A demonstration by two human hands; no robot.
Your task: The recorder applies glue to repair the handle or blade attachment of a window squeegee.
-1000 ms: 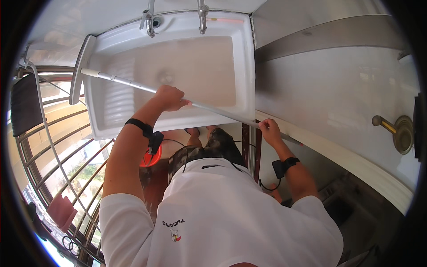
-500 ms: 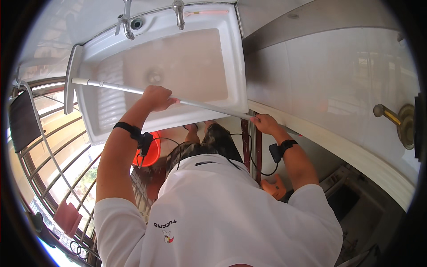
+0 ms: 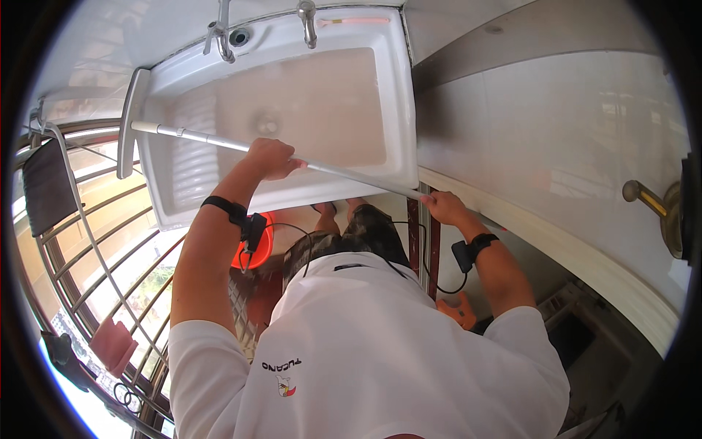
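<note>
Both my hands hold a long metal pole [image 3: 351,175] that slants across the near part of a white sink [image 3: 409,110]. At the pole's far left end is a long, narrow, flat head [image 3: 130,121], level with the sink's left rim; its kind, squeegee or flat mop, cannot be made out. My left hand [image 3: 273,159] is wrapped round the pole's middle, above the basin. Beyond the sink's near right corner, my right hand [image 3: 444,207] grips the pole near its right end. Cloudy brownish water seems to cover the basin floor, with the drain [image 3: 268,123] faintly visible.
Two metal taps [image 3: 221,40] [image 3: 307,25] stand at the sink's back. A red bucket [image 3: 257,241] sits on the floor below my left forearm. Window bars [image 3: 102,219] line the left side. At right are a pale wall panel [image 3: 541,124] and a brass handle [image 3: 651,201].
The whole view has shifted slightly, so everything sits a little further right. My hands keep their hold on the pole, which lies much the same over the sink.
</note>
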